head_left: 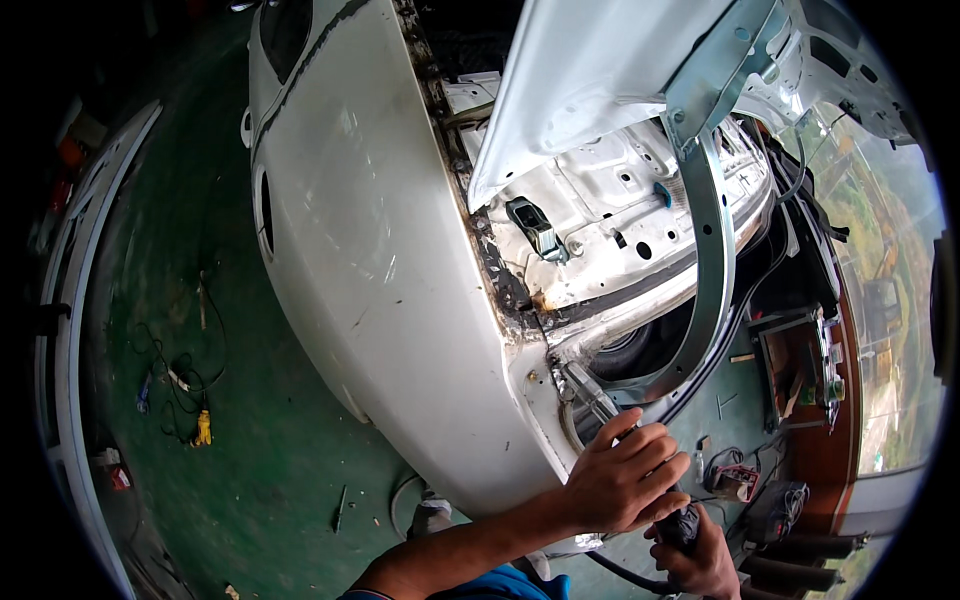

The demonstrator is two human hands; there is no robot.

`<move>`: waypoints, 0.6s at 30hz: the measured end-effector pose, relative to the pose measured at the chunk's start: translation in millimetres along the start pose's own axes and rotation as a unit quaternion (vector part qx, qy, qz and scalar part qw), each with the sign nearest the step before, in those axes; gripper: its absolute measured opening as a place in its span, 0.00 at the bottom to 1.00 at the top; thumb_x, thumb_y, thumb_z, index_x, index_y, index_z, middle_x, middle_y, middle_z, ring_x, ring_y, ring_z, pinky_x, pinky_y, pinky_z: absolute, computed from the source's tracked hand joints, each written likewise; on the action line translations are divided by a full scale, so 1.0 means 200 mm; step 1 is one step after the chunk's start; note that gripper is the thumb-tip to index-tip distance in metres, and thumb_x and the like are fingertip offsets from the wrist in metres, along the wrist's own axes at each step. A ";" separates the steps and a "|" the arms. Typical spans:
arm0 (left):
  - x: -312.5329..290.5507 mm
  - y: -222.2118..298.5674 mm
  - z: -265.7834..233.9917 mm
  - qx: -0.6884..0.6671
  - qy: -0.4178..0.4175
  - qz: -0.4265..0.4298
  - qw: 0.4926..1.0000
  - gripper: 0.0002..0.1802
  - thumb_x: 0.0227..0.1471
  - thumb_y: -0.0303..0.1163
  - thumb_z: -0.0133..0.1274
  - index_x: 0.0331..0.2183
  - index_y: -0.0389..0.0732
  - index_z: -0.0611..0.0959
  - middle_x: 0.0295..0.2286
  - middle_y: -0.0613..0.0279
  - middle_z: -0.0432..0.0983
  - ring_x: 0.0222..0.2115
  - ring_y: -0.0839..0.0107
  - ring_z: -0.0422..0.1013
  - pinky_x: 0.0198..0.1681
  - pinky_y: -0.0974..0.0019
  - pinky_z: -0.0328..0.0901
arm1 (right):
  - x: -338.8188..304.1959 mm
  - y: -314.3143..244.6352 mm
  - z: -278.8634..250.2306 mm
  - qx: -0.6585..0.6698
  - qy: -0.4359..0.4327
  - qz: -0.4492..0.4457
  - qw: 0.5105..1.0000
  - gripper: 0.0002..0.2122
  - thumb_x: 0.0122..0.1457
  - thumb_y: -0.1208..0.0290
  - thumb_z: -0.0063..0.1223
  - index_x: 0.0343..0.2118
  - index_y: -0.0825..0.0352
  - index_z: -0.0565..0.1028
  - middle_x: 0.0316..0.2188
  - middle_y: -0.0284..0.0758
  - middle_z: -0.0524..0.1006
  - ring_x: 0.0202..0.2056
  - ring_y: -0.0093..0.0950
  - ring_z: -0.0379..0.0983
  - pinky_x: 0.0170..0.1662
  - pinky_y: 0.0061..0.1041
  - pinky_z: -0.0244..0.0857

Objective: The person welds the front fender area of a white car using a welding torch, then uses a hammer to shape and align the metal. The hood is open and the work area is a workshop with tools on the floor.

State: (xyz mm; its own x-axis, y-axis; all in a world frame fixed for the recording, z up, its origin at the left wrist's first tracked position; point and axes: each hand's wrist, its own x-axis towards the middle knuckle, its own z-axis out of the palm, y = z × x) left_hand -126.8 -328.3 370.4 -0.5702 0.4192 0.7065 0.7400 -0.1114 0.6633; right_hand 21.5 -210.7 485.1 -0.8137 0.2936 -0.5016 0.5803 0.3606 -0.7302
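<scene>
Both my hands are on a hand-held power tool (592, 391) with a silver front end and a dark rear grip. My left hand (632, 472) wraps over its middle, fingers closed. Behind it, my right hand (702, 556) grips the dark rear end. The silver front end rests at or very near the rear corner of a white car body (385, 250), beside the trunk opening; the exact contact point is too small to make out. Above the tool curves a grey metal hinge arm (712, 250), joined to a raised white panel (590, 70).
A dark hose (630, 575) runs below my hands. Tangled cords with a yellow plug-like piece (203, 428) lie on the green floor (270, 480) at left. A long pale frame (85, 260) stands far left. At right are a brown cabinet (840, 400) and a red-and-grey machine (735, 483).
</scene>
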 end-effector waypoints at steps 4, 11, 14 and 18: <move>0.00 -0.01 0.00 0.002 -0.002 -0.004 1.000 0.20 0.60 0.50 0.51 0.43 0.44 0.80 0.37 0.63 0.74 0.44 0.65 0.72 0.62 0.51 0.48 | 0.01 -0.01 0.00 -0.006 -0.002 -0.004 1.000 0.10 0.56 0.77 0.56 0.41 0.70 0.73 0.24 0.26 0.71 0.24 0.17 0.65 0.28 0.19 0.60; 0.01 0.00 0.00 -0.004 0.002 -0.001 1.000 0.19 0.58 0.46 0.54 0.43 0.42 0.78 0.37 0.60 0.74 0.45 0.62 0.71 0.61 0.50 0.51 | 0.00 -0.01 0.00 -0.006 0.013 -0.016 1.000 0.11 0.56 0.76 0.58 0.42 0.69 0.73 0.23 0.26 0.72 0.24 0.17 0.64 0.28 0.21 0.60; 0.02 0.00 -0.01 -0.005 -0.002 -0.003 1.000 0.18 0.57 0.45 0.56 0.42 0.42 0.78 0.37 0.61 0.74 0.45 0.62 0.71 0.61 0.49 0.51 | 0.01 -0.02 0.00 -0.014 0.013 -0.015 1.000 0.10 0.57 0.75 0.58 0.41 0.69 0.73 0.22 0.27 0.71 0.23 0.18 0.64 0.26 0.21 0.60; 0.01 0.00 -0.03 -0.023 -0.015 -0.012 1.000 0.17 0.54 0.42 0.59 0.42 0.42 0.79 0.37 0.61 0.74 0.45 0.61 0.71 0.59 0.47 0.54 | 0.01 -0.01 0.00 -0.013 0.012 0.007 1.000 0.10 0.57 0.74 0.59 0.41 0.68 0.72 0.21 0.27 0.71 0.23 0.18 0.66 0.26 0.23 0.61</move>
State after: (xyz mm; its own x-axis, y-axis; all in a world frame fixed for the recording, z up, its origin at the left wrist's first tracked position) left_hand -129.8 -332.4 373.8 -0.5760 0.4496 0.6827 0.7083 -0.1424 0.6914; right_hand 19.3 -211.1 485.0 -0.8052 0.3189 -0.5000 0.5919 0.3791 -0.7113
